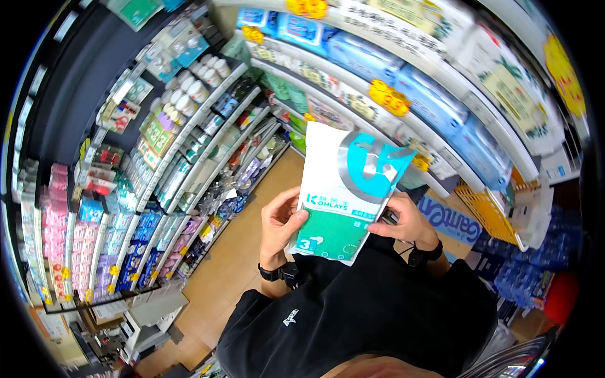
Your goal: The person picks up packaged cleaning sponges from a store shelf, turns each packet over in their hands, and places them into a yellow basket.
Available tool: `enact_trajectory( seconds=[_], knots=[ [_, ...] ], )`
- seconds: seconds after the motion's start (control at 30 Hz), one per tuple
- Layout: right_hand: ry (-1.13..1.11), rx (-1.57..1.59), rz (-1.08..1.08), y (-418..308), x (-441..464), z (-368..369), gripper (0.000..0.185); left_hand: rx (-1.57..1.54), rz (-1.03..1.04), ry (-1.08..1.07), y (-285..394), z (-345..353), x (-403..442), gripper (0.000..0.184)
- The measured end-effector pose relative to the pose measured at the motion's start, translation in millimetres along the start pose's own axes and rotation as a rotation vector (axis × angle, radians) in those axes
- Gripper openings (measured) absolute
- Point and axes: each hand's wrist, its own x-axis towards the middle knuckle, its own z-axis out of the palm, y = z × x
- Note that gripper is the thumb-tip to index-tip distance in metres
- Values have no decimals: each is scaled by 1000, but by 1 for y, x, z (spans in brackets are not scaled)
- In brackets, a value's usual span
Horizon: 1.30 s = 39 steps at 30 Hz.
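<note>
Between two hands (280, 223) (411, 220), one packet (340, 195).

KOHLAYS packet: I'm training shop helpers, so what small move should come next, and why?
Perhaps turn the packet over to check its back: its lettered front faces the wearer, and the left hand and right hand hold it by opposite sides.

The right-hand shelf (441, 149) bears a row of blue packs (362, 54) — the left-hand shelf (207, 112), white cylindrical containers (197, 90) grouped closely.
</note>
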Motion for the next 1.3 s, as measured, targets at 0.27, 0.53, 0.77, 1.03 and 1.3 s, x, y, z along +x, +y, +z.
enact_trajectory(
  seconds=[0.27,0.53,0.77,1.03,1.3],
  knots=[
    [179,-186,-77,-13,-136,-37,43,-14,-121,-240,-36,113,2,45],
    [576,177,6,11,-283,-38,39,-20,-297,-583,-75,206,-1,46],
    [1303,505,-55,18,-340,-85,39,150,-344,-586,-103,263,-9,40],
    [1348,674,53,32,-316,-191,36,168,-378,-678,-110,280,-27,36],
    [1327,1059,170,94,-320,-261,39,213,-368,-651,-97,279,-39,38]
  ],
)
